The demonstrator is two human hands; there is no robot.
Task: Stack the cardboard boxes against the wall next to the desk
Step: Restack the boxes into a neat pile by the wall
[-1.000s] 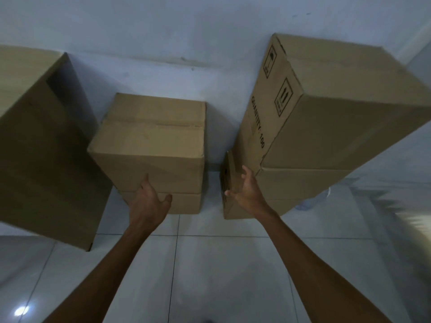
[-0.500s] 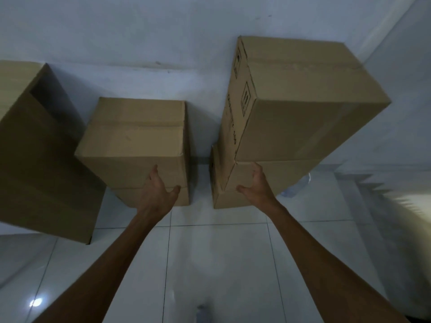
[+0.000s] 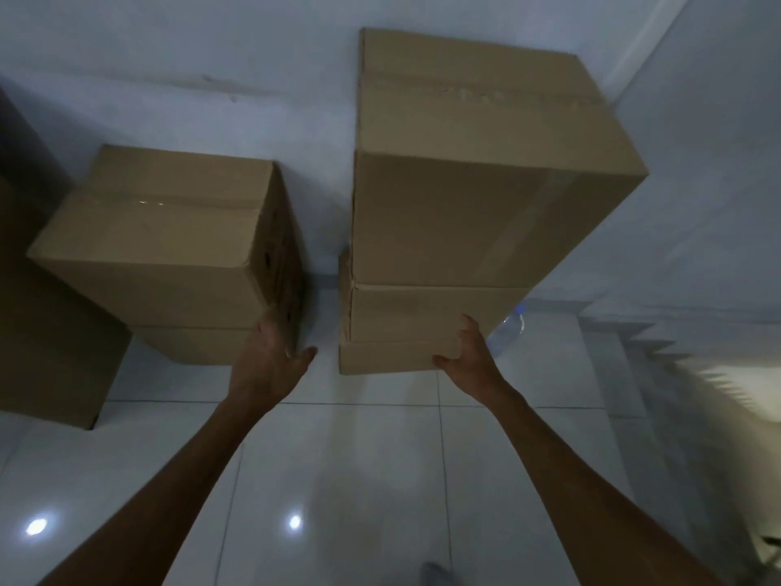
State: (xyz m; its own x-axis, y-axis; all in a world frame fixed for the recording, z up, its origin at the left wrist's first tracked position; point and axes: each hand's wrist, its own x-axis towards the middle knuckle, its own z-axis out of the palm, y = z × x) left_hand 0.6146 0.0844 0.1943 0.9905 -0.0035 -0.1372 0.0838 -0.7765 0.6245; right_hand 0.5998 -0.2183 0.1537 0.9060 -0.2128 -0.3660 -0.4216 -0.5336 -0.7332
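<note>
Two stacks of closed cardboard boxes stand on the tiled floor against the white wall. The left stack has a taped top box resting on a lower box, of which only a strip shows. The right stack is taller: a large top box sits on a middle box, which sits on a bottom box whose front edge juts out slightly. All flaps are sealed, so nothing inside any of them can be seen.

The left hand reaches to the near right corner of the left stack, its fingers hidden round the corner against the box side and the thumb spread out to the right; whether they grip cannot be told. The right hand rests against the front of the right stack, fingers loosely spread and bent over the seam between middle and bottom box.

A brown desk side stands at the far left, just beside the left stack. A clear plastic bottle peeks out behind the right stack.
</note>
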